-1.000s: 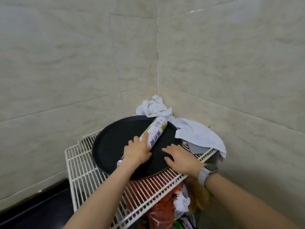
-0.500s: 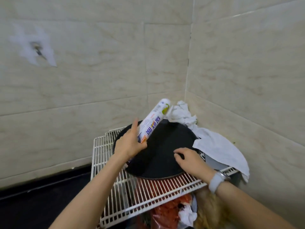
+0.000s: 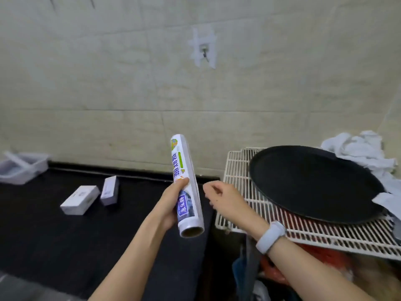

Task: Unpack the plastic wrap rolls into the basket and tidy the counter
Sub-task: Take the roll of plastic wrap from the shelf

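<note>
Gripping the plastic wrap roll (image 3: 187,187) around its lower half, your left hand (image 3: 170,204) holds it nearly upright above the dark, matte counter (image 3: 65,242), its cardboard core end facing you and the glossy printed label turned outward. Your right hand (image 3: 225,199) hangs empty just beside the roll, fingers loosely curled and partly apart, with a pale smooth band on the wrist. To the right, a round black tray (image 3: 312,183) lies on a white wire rack (image 3: 236,170), crumpled white cloth (image 3: 364,151) behind it. Far left sits a translucent plastic basket (image 3: 21,168); two small white boxes (image 3: 80,199) lie on the counter between.
</note>
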Demonstrator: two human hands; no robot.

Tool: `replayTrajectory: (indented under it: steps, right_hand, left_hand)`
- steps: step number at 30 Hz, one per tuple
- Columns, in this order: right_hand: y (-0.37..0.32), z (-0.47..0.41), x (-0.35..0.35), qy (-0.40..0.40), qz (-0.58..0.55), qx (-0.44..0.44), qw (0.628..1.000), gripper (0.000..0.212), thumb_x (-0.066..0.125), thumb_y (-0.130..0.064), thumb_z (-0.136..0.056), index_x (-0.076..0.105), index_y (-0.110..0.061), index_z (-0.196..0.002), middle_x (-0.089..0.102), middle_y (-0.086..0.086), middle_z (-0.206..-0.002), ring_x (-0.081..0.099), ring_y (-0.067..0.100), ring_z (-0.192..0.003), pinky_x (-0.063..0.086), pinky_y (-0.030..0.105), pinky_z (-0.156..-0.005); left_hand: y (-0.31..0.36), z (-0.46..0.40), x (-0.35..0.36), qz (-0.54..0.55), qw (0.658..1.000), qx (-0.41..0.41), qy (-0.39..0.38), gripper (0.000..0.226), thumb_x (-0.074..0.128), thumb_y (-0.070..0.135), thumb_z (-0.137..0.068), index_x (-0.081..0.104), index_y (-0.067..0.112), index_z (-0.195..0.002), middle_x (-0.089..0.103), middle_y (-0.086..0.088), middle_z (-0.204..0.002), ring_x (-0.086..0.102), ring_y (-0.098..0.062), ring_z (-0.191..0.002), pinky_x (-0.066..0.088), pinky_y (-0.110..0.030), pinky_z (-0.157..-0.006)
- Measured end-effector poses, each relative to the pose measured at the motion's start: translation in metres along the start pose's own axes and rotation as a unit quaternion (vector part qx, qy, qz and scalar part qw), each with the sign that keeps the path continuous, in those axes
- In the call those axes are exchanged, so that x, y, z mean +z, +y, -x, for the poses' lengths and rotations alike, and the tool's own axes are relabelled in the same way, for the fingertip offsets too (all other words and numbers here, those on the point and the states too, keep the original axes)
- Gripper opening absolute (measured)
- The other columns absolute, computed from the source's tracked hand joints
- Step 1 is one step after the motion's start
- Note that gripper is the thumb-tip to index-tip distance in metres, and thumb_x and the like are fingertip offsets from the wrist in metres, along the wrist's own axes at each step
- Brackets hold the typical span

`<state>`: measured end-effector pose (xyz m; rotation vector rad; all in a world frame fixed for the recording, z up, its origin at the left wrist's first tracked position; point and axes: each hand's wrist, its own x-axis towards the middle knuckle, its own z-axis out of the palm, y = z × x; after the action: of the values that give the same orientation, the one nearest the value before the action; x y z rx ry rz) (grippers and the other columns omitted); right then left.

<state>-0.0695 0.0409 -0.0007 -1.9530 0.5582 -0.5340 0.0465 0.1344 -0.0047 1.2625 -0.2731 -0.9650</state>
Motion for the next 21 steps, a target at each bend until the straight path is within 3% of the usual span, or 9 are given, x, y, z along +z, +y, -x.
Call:
replayTrajectory:
  steps: [3, 7, 9, 12, 15, 19, 21]
  right_hand:
    - [-0.012, 0.002, 0.068, -0.115, 0.036, 0.0, 0.993, 0.031, 0.053, -0.044, -0.083, 0.065, -0.016, -0.079, 0.063, 0.0, -0.072, 0.05, -0.001, -0.055, 0.04, 0.011, -0.053]
    - [-0.016, -0.007, 0.147, -0.228, 0.108, 0.033, 0.967, 0.036, 0.058, -0.048, -0.076, 0.054, -0.019, -0.096, 0.061, -0.007, -0.081, 0.055, 0.003, -0.064, 0.038, 0.014, -0.049]
    - [-0.013, -0.016, 0.188, -0.249, 0.09, 0.051, 0.963, 0.035, 0.057, -0.043, -0.077, 0.049, -0.019, -0.102, 0.06, -0.012, -0.077, 0.055, -0.002, -0.063, 0.039, 0.009, -0.044]
    - [-0.007, -0.035, 0.255, -0.248, 0.073, 0.059, 0.964, 0.035, 0.056, -0.037, -0.079, 0.048, -0.019, -0.108, 0.062, -0.005, -0.09, 0.057, 0.001, -0.071, 0.041, 0.009, -0.048]
    - [0.006, -0.056, 0.319, -0.216, 0.047, 0.091, 0.971, 0.034, 0.056, -0.034, -0.081, 0.05, -0.019, -0.111, 0.062, -0.007, -0.088, 0.058, 0.002, -0.072, 0.042, 0.007, -0.048]
    - [0.033, -0.079, 0.377, -0.13, 0.036, 0.157, 0.978, 0.034, 0.057, -0.031, -0.082, 0.048, -0.018, -0.113, 0.059, -0.002, -0.097, 0.056, 0.007, -0.075, 0.036, 0.009, -0.051]
    - [0.046, -0.092, 0.391, -0.088, 0.037, 0.192, 0.977, 0.033, 0.057, -0.031, -0.083, 0.047, -0.017, -0.111, 0.058, 0.0, -0.097, 0.054, 0.005, -0.072, 0.036, 0.007, -0.046]
  left_hand:
    - [-0.008, 0.012, -0.06, 0.08, 0.996, 0.02, 0.021, 0.037, 0.049, 0.021, -0.092, 0.045, 0.003, -0.125, 0.052, -0.021, -0.105, 0.055, -0.031, -0.09, 0.047, -0.045, -0.087]
    - [-0.011, 0.026, -0.138, 0.159, 0.986, 0.007, 0.04, 0.032, 0.047, 0.027, -0.094, 0.045, 0.007, -0.119, 0.056, -0.017, -0.1, 0.059, -0.029, -0.089, 0.05, -0.04, -0.078]
    - [-0.011, 0.027, -0.178, 0.159, 0.985, 0.0, 0.067, 0.032, 0.044, 0.028, -0.095, 0.043, 0.006, -0.119, 0.057, -0.018, -0.104, 0.059, -0.029, -0.089, 0.049, -0.038, -0.075]
    - [-0.012, 0.022, -0.247, 0.064, 0.991, -0.007, 0.118, 0.041, 0.043, 0.027, -0.095, 0.044, 0.001, -0.127, 0.059, -0.021, -0.121, 0.059, -0.028, -0.097, 0.048, -0.03, -0.076]
    - [-0.013, 0.012, -0.319, -0.086, 0.984, -0.034, 0.154, 0.043, 0.047, 0.033, -0.093, 0.046, 0.013, -0.131, 0.056, -0.003, -0.131, 0.053, -0.014, -0.106, 0.038, -0.025, -0.083]
    - [-0.025, -0.01, -0.401, -0.255, 0.927, -0.056, 0.268, 0.045, 0.053, 0.027, -0.092, 0.046, 0.008, -0.132, 0.05, -0.009, -0.136, 0.05, -0.021, -0.12, 0.037, -0.03, -0.104]
    - [-0.031, -0.024, -0.424, -0.302, 0.911, -0.082, 0.268, 0.046, 0.053, 0.027, -0.091, 0.045, 0.007, -0.132, 0.048, -0.013, -0.138, 0.048, -0.027, -0.124, 0.038, -0.037, -0.106]
